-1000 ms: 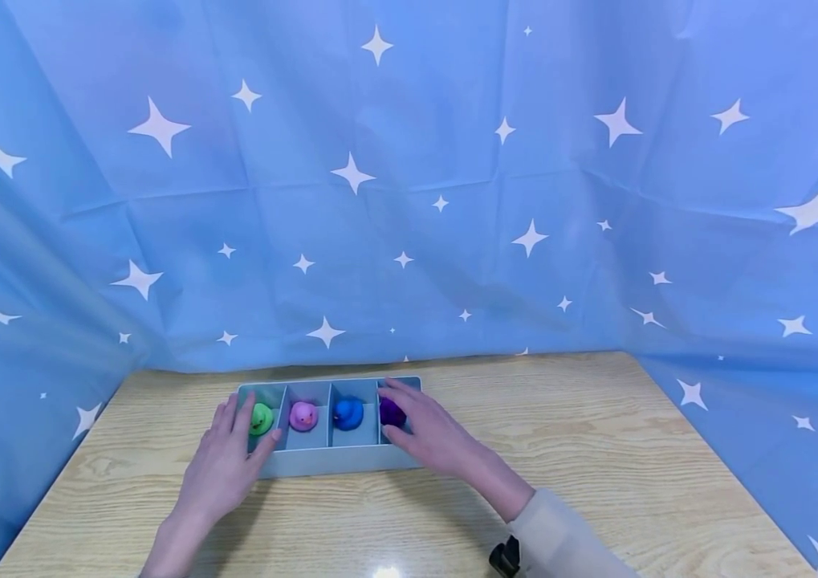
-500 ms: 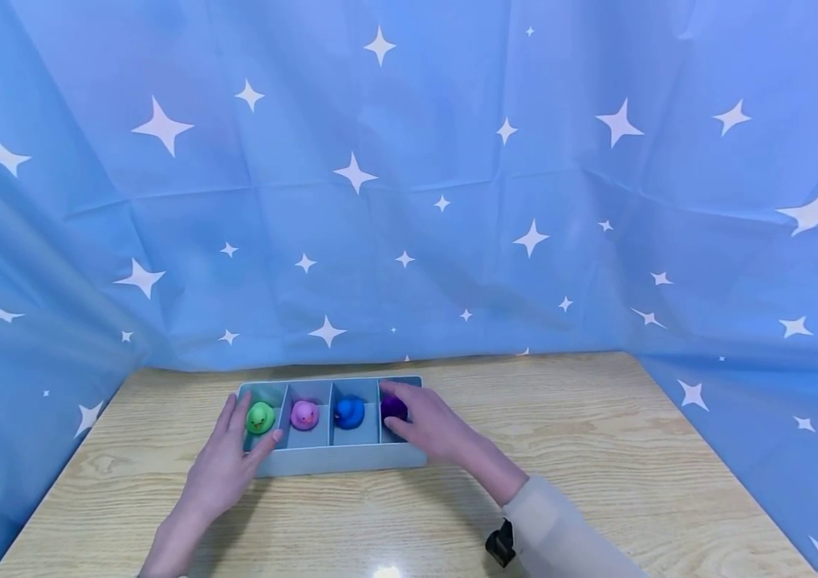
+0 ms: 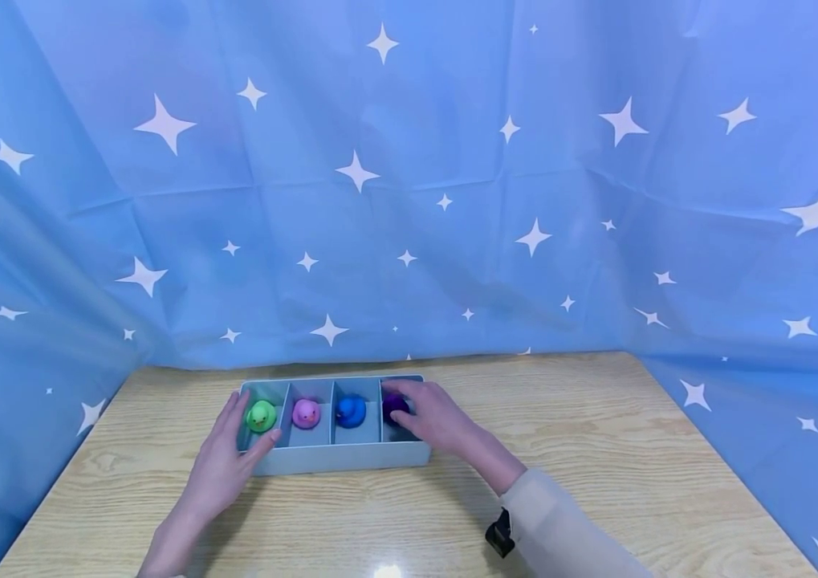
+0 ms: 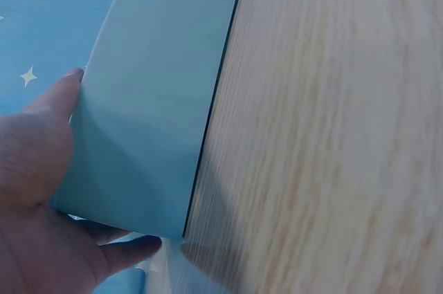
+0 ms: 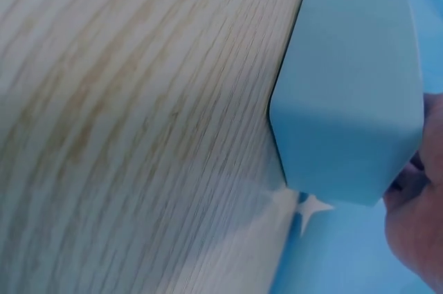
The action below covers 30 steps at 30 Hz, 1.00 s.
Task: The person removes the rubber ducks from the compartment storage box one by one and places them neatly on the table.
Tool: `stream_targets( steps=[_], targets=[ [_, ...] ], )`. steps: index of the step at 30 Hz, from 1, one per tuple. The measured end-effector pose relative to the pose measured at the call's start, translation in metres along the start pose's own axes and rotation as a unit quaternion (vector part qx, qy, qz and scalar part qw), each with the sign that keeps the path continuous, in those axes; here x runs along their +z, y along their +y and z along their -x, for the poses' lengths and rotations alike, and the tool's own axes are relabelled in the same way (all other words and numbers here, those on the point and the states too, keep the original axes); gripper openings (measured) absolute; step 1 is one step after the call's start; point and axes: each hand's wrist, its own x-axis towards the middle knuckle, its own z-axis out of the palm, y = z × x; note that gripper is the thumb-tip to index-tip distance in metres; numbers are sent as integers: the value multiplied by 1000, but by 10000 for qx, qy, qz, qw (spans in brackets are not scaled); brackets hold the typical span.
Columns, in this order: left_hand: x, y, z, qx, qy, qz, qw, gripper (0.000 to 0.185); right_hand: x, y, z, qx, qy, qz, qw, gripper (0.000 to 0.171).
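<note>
A light blue box [image 3: 343,459] with a row of compartments sits on the table. From left to right, a green rubber duck [image 3: 261,416], a pink one, a blue one and a purple rubber duck [image 3: 393,405] each occupy a compartment. My left hand [image 3: 219,464] holds the box's left end, thumb at the front rim and fingers round the end wall [image 4: 149,121]. At the rightmost compartment, my right hand [image 3: 441,421] has thumb and fingers around the purple duck, partly hiding it. In the right wrist view the box wall covers most of the fingers.
The pink duck [image 3: 306,413] and blue duck [image 3: 351,410] lie between the hands, separated by thin dividers. Wooden tabletop [image 3: 582,449] extends in front and to the right. A blue star-patterned cloth [image 3: 437,273] hangs behind and at both sides.
My right hand's fingers have come in closer around the purple duck. The left hand stays at the box's left end, with the other ducks in their compartments.
</note>
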Motion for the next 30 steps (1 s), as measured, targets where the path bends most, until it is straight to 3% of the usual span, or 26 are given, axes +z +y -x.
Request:
stream_targets(
  steps=[11, 20, 25, 30],
  targets=[
    [-2, 1, -2, -204, -163, 284, 9993, 91, 1, 4, -2, -97, 109, 273, 9995, 42],
    [-5, 4, -4, -744, -473, 634, 9941, 96, 5, 7, 1, -48, 301, 192, 9993, 42],
    [-4, 2, -3, -706, -480, 557, 9948, 96, 6, 8, 2, -21, 492, 155, 9987, 42],
    [-3, 0, -2, -598, -378, 535, 9961, 94, 5, 6, 0, 73, 311, 212, 9993, 45]
  ],
)
